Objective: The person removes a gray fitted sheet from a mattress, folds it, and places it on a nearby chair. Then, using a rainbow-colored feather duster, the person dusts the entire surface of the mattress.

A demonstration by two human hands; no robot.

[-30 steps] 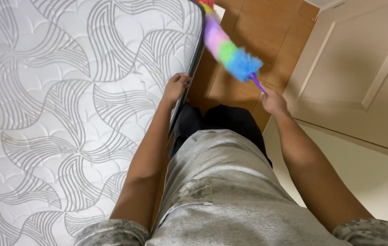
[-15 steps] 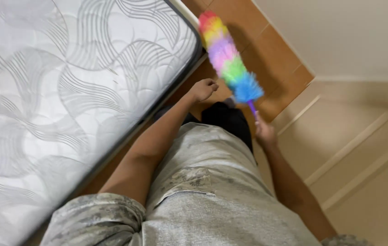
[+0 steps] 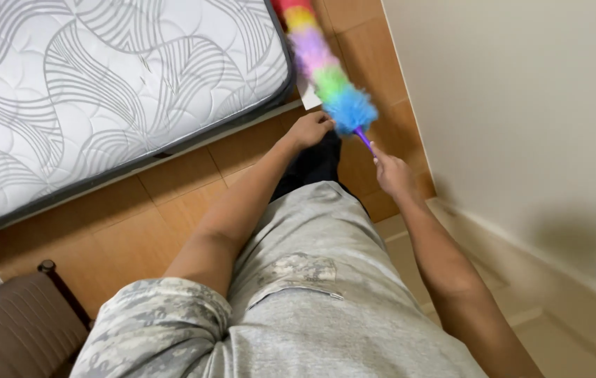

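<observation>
My right hand (image 3: 394, 174) grips the purple handle of a rainbow feather duster (image 3: 320, 67), whose fluffy head points away from me along the mattress's right side. My left hand (image 3: 310, 129) hangs in front of me with fingers curled, holding nothing, just below the mattress corner and beside the duster's blue end. A white quilted mattress (image 3: 102, 98) with a grey swirl pattern and dark edge fills the upper left.
Wooden floor tiles (image 3: 165, 210) run between the mattress and me. A cream wall (image 3: 522, 105) with a skirting board rises on the right. A brown padded seat (image 3: 11, 329) with a dark frame sits at the lower left.
The view has swung right, so the mattress now lies farther left with floor showing below it. My left hand has come off the mattress edge. The duster stays in my right hand.
</observation>
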